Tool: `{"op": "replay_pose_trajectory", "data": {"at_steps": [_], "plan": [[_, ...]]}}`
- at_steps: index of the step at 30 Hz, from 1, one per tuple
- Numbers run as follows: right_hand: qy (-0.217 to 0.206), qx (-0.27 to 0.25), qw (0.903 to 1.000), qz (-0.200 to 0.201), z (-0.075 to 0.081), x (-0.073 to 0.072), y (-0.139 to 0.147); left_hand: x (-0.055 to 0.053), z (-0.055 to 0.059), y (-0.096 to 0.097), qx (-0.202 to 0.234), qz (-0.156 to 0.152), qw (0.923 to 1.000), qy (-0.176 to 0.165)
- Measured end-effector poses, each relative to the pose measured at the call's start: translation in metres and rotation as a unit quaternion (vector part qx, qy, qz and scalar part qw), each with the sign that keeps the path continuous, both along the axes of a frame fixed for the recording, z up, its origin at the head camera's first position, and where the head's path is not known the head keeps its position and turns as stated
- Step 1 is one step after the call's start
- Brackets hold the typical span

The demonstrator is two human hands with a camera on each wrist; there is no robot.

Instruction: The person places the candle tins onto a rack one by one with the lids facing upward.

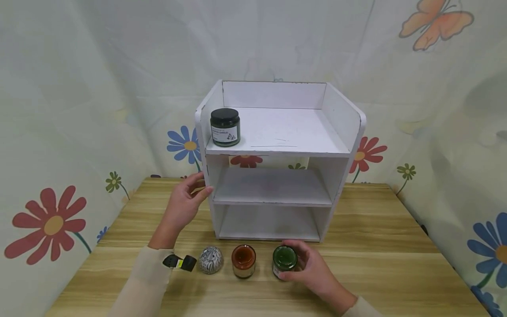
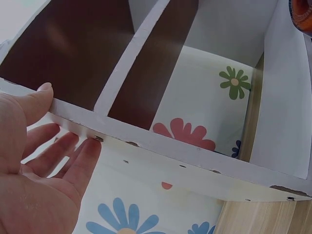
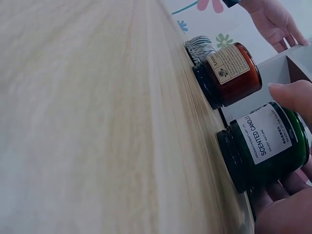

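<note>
My left hand (image 1: 185,200) holds the left side panel of a white shelf unit (image 1: 271,198), thumb on its front edge and fingers on its outer face in the left wrist view. On the table, my right hand (image 1: 310,268) grips a green glass candle jar (image 1: 284,259), its thumb in front and fingers behind. That jar stands upside down on its black lid, with a white "Scented Candles" label (image 3: 263,134). To its left are an amber candle jar (image 1: 243,262), also lid down, and a small round black-and-white patterned object (image 1: 211,260).
A dark candle jar (image 1: 225,127) with a black lid stands upright at the left of the shelf's top tier. Wood-grain table (image 1: 380,246) surrounds the unit. Behind hangs a white cloth (image 1: 158,53) printed with flowers and a butterfly. My left wrist wears a black strap (image 1: 180,262).
</note>
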State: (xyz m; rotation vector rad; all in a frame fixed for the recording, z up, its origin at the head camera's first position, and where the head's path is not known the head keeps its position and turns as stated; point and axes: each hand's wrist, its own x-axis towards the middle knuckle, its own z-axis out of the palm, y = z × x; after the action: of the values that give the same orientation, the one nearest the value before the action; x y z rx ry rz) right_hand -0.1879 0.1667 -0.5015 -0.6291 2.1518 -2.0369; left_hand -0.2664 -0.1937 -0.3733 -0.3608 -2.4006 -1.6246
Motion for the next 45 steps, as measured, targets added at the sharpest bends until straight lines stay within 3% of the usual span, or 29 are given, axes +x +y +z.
{"op": "replay_pose_trajectory", "data": {"at_steps": [29,45], "plan": [[-0.019,0.056,0.9981,-0.016,0.0033,-0.0011,-0.0041,0.0005,0.0001,-0.0001,0.005,0.000,1.0000,0.002],[-0.043,0.057,0.9951,-0.068,0.0058,0.0004,-0.0069,0.0025,0.0014,0.0011,-0.001,0.004,1.0000,0.007]]}}
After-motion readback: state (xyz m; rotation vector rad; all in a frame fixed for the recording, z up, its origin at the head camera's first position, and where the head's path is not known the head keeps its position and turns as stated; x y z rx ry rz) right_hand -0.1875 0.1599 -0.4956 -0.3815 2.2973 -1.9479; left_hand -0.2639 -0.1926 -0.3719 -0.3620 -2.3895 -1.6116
